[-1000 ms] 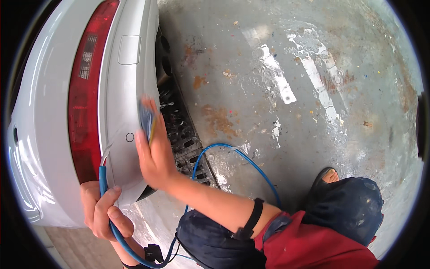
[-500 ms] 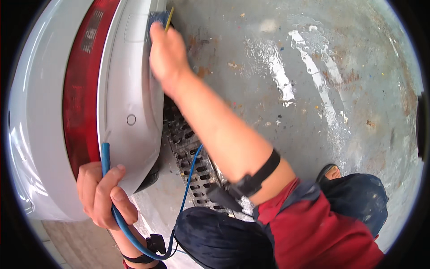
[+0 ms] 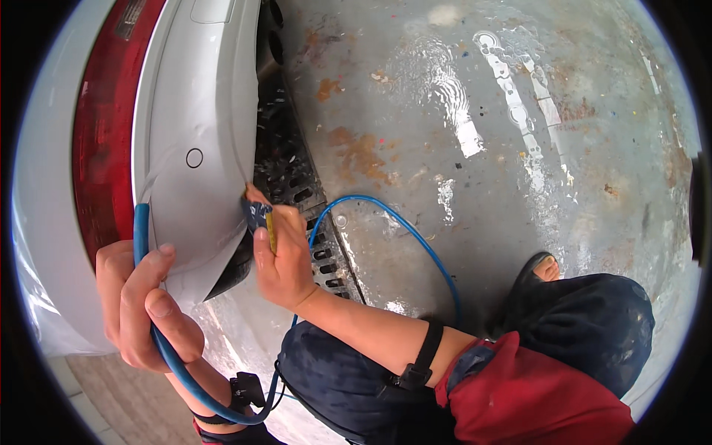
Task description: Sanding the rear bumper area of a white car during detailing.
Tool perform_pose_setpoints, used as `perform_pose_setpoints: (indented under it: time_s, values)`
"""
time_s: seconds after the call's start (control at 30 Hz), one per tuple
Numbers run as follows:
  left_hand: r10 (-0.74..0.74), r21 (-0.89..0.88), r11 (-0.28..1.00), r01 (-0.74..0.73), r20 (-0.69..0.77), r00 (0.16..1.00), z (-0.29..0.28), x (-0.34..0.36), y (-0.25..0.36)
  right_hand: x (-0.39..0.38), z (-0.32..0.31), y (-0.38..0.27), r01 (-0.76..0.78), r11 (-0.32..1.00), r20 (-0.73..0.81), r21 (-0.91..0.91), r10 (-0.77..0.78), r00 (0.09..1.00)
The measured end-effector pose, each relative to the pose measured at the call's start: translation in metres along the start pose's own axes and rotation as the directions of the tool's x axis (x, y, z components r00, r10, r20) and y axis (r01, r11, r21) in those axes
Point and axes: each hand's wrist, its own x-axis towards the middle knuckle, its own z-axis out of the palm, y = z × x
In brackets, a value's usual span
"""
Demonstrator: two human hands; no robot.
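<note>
My left hand [image 3: 137, 308] is closed around a blue hose [image 3: 142, 230] at the lower left. Clear water runs from the hose's end onto the silver-white car bumper [image 3: 200, 96], just below the red tail light [image 3: 107, 141]. My right hand [image 3: 285, 259] grips a dark blue pad [image 3: 256, 213] with a yellow strip along one side, possibly a sanding pad. It holds the pad against the bumper's lower edge near the corner. The pad's face against the bumper is hidden, and so are some of the right fingertips.
A black slotted drain grate [image 3: 324, 259] lies under the bumper. The blue hose loops over the wet, stained grey floor [image 3: 415, 148] at the right. My dark-trousered knees [image 3: 341, 378] are close below my right forearm. A small round outline [image 3: 194, 158] marks the bumper.
My right hand has come down along the bumper's edge toward the near corner with the pad. The view has shifted, and more of the looped hose now shows on the floor.
</note>
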Motion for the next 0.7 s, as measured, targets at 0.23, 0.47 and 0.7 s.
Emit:
perform_pose_setpoints:
  time_s: [0.23,0.47,0.7]
  values:
    - [-0.116,-0.023,0.993,0.118,0.085,0.99,-0.003,-0.02,0.011,-0.012,0.005,0.007,-0.73,0.668,0.197,0.144,0.704,0.682]
    - [-0.268,-0.025,0.96,0.279,0.207,0.941,0.009,-0.072,0.029,0.016,0.012,-0.009,-0.35,0.908,-0.084,0.23,0.377,0.923]
    - [-0.326,0.018,0.944,0.329,0.192,0.926,0.009,-0.094,0.034,0.021,0.021,-0.002,-0.355,0.914,-0.057,0.198,0.372,0.927]
